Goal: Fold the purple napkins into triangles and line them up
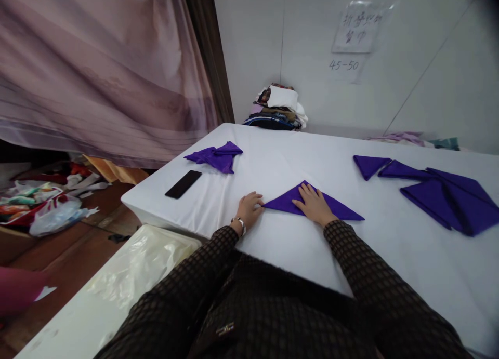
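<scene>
A purple cloth napkin (339,209) folded into a flat triangle lies on the white table (296,156) right in front of me. My right hand (313,204) lies flat on the middle of it, fingers stretched out. My left hand (249,208) rests at the triangle's left tip with its fingers curled, pinching that corner. A watch shows on my left wrist. Both sleeves are dark and checked.
A crumpled purple napkin (217,156) and a black phone (183,184) lie at the table's left. Several folded purple triangles (448,193) sit at the right. A pile of clothes (278,108) is against the back wall. A curtain and floor clutter are at the left.
</scene>
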`<state>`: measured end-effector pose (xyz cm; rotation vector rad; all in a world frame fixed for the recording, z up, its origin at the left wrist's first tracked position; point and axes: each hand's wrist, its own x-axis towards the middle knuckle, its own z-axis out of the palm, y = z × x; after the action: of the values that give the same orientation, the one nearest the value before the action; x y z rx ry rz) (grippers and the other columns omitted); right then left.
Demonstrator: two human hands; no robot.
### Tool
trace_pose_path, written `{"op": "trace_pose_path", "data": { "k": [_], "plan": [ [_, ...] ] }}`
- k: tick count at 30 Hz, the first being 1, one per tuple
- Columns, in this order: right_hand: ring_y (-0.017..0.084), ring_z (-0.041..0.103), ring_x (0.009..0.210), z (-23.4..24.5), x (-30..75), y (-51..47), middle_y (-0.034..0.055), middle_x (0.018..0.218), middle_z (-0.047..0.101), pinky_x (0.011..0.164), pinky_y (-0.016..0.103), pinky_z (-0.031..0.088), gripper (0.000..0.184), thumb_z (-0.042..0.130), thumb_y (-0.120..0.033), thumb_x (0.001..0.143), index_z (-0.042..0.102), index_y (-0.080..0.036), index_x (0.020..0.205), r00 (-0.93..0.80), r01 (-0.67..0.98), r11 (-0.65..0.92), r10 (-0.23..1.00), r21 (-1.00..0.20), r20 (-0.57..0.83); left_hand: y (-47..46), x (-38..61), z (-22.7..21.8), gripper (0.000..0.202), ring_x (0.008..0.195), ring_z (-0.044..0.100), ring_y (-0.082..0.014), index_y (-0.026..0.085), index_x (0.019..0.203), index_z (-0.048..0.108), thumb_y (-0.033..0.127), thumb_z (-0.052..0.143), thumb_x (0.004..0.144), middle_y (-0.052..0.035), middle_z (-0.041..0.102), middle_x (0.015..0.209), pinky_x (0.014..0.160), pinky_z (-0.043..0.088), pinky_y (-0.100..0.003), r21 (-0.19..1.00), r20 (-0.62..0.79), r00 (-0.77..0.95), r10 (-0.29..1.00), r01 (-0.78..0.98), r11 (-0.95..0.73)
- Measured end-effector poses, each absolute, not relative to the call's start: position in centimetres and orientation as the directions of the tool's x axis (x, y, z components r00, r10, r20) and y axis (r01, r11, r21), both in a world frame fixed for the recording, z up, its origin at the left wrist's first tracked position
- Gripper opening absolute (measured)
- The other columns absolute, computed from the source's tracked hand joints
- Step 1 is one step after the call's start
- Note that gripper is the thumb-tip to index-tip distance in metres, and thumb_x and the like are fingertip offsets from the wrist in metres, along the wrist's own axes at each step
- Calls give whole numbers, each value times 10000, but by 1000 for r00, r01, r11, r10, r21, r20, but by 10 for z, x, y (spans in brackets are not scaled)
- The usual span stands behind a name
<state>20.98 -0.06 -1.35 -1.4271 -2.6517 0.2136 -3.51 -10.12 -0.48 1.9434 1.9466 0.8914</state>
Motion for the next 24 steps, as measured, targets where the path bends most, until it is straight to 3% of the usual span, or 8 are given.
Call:
{"op": "trace_pose_path", "data": {
  "k": [10, 24],
  "plan": [
    [252, 143, 1386, -10, 209, -2, 99, 1500, 242, 1100, 450, 113, 737, 204, -622, 885, 288, -129, 1426, -541, 821, 536, 841, -198, 33, -105, -39, -4, 185, 1266, 402, -248, 207, 857, 608, 92, 481, 789, -52, 615, 1154, 1039, 329, -488, 366, 296, 111, 949, 904, -220],
    [249, 131, 1388, -4, 207, -5, 100, 1506, 223, 1099, 438, 113, 728, 223, -614, 884, 285, -133, 1428, -540, 816, 531, 841, -227, 27, -106, -36, 3, 271, 1287, 384, -252, 208, 891, 627, 72, 409, 807, -78, 611, 1154, 1064, 291, -493, 245, 252, 118, 961, 953, -181]
  ]
}}
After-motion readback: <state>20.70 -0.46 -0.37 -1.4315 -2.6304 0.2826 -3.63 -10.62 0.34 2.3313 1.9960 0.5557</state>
